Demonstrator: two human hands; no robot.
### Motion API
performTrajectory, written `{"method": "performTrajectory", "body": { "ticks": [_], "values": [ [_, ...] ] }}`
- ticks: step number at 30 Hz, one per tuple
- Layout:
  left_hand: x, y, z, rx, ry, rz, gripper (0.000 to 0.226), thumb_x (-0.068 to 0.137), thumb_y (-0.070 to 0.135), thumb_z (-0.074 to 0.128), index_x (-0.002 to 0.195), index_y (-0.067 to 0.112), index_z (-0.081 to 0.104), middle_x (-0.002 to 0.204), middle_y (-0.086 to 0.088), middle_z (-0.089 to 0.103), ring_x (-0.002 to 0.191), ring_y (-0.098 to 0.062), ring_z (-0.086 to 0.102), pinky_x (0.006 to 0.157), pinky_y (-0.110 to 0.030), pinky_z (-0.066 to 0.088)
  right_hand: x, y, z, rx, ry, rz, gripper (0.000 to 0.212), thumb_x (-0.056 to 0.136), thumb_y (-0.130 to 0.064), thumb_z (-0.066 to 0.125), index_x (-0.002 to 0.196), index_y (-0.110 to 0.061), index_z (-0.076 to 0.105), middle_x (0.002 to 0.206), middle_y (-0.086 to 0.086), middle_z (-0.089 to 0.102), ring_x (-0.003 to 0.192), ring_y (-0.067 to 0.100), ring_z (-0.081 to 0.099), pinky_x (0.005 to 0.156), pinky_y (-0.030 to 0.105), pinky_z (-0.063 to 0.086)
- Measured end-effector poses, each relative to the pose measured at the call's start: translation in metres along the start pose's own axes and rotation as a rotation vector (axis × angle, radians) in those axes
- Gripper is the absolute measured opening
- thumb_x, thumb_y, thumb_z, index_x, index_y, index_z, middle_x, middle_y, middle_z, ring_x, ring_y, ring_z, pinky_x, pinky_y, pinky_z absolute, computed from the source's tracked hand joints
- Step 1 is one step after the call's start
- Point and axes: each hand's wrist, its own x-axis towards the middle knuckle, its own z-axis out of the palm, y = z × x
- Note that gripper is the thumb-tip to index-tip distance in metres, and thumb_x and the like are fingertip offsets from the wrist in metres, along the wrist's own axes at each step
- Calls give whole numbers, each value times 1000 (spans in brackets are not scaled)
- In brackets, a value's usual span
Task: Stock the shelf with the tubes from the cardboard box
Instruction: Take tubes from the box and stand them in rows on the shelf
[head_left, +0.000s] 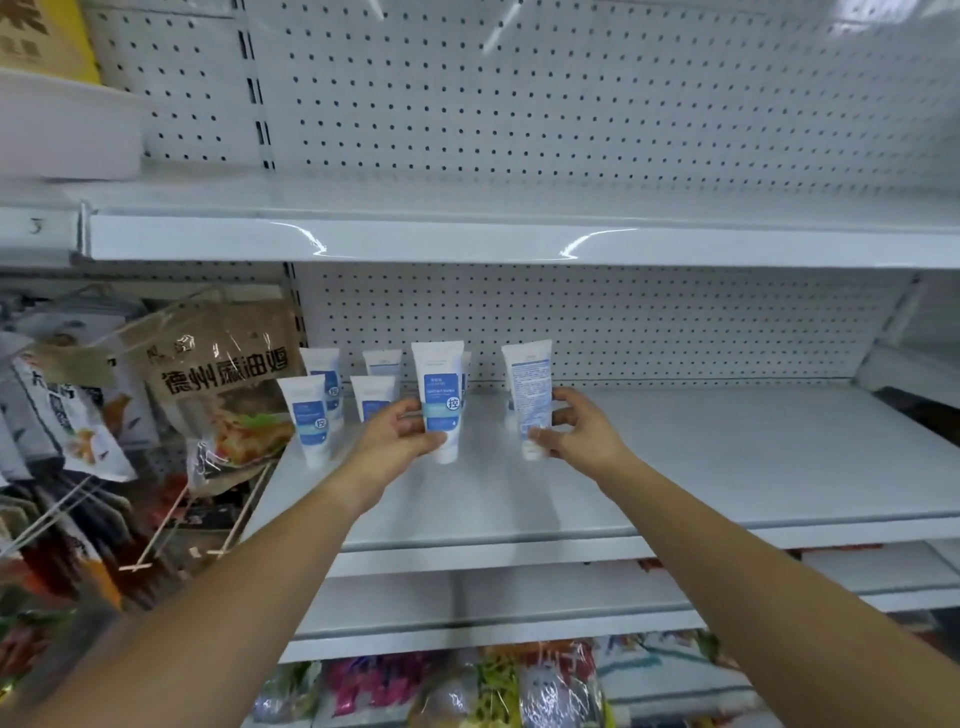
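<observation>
My left hand (400, 441) grips a white tube with a blue label (440, 384), held upright, cap down, over the white shelf (727, 467). My right hand (576, 428) pinches a second white tube (530, 384) near its cap, its printed back facing me. Several more tubes stand cap down at the shelf's left end, among them one at the front (307, 421), one behind it (323, 374) and another partly hidden by my left hand (371, 395). The cardboard box is out of view.
Snack bags (223, 389) hang on hooks left of the shelf. A white shelf (467, 239) runs above, with pegboard behind. Lower shelves (519, 618) hold packaged goods (467, 686) at the bottom. The right part of the tube shelf is bare.
</observation>
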Motion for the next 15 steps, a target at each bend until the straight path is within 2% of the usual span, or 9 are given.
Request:
{"method": "performTrajectory", "body": {
  "ticks": [3,6,9,12,15],
  "values": [
    [9,-13,2,-8,8,-22,47,80,-3,76,122,9,59,111,-10,73,104,-22,69,90,-32,55,6,6,-1,-10,6,3,49,81,-14,78,123,-23,54,106,2,64,100,22,66,87,48,57],
    [17,-23,4,23,21,-21,42,79,-3,77,112,16,62,108,-8,73,104,-25,68,98,-42,52,12,15,-2,-24,-5,-7,49,80,-14,78,122,-24,55,104,0,66,99,18,65,89,47,56],
    [26,-27,10,36,53,-13,40,80,-4,76,108,21,61,107,-6,72,102,-23,67,96,-40,52,22,23,-1,-27,-20,-8,49,80,-13,79,121,-25,55,104,-1,66,99,16,65,89,47,56],
    [30,-31,18,68,89,-13,41,82,0,75,115,18,59,109,-3,70,100,-17,66,92,-33,51,31,31,0,-40,-47,-28,49,81,-13,77,123,-22,54,108,2,66,99,15,64,87,41,56],
    [33,-41,26,98,116,-33,42,83,1,75,118,17,58,109,1,70,98,-10,66,88,-28,52,40,38,-1,-33,-71,-30,49,81,-14,78,124,-22,54,109,2,66,101,18,64,89,43,55]
  ]
}}
